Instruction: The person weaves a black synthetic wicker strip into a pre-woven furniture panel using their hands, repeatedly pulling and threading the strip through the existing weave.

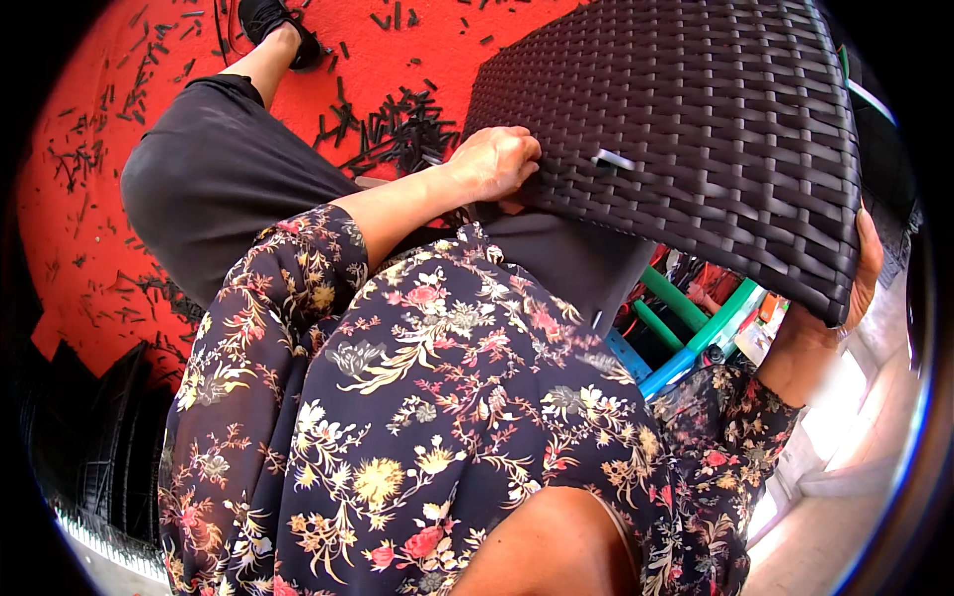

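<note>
A large dark brown woven panel [686, 109], made of flat wicker strips, lies tilted across my lap and fills the upper right. My left hand [494, 164] is closed at its near left corner, with the fingers curled and partly hidden. On the opposite side, my right hand [865, 263] grips the right edge near the lower corner, its fingers wrapping round from behind. A small whitish piece [613, 159] sticks out of the weave between my hands. What it belongs to cannot be made out.
Black strip offcuts [402, 129] lie heaped and scattered over the red floor covering [79, 238]. Beneath the panel at right stands a green and blue frame [686, 333] with mixed small items around it. Dark stacked objects [104, 437] stand at lower left.
</note>
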Motion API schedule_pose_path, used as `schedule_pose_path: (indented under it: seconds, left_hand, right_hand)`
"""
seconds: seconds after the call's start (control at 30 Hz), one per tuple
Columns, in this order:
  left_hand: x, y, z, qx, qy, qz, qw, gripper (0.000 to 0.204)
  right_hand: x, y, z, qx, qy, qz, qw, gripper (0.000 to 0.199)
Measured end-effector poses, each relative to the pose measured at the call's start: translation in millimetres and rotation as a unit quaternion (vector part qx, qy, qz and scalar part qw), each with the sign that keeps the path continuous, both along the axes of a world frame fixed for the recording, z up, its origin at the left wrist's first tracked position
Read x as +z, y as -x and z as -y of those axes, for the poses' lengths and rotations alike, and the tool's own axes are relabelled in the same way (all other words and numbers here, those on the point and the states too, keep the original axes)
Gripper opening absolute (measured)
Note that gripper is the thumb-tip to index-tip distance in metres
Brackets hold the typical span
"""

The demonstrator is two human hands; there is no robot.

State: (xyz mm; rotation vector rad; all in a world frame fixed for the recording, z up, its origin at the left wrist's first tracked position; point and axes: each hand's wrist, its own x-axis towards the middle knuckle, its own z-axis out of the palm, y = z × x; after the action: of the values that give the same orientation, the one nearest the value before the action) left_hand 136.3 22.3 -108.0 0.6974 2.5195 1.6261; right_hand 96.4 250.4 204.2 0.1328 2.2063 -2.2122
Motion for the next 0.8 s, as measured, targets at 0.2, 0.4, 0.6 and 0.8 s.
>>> schedule_pose_path:
  seconds: [0.2,0.4,0.6,0.8]
  left_hand:
    - [7,-1,-3,-0.007,0.023,-0.057,0.998,0.011]
    - [7,-3,-7,-0.022,0.022,-0.116,0.993,0.011]
    - [10,-2,-10,-0.044,0.029,-0.139,0.989,0.012]
    - [4,2,-13,-0.057,0.035,-0.124,0.990,0.011]
  right_hand:
    - [7,5,-4,-0.083,-0.053,-0.037,0.994,0.034]
    - [8,0,-4,-0.140,-0.056,-0.017,0.988,0.033]
    - [13,-2,3,-0.076,0.055,0.062,0.994,0.033]
    - [12,-6,13,0.027,0.139,0.126,0.982,0.034]
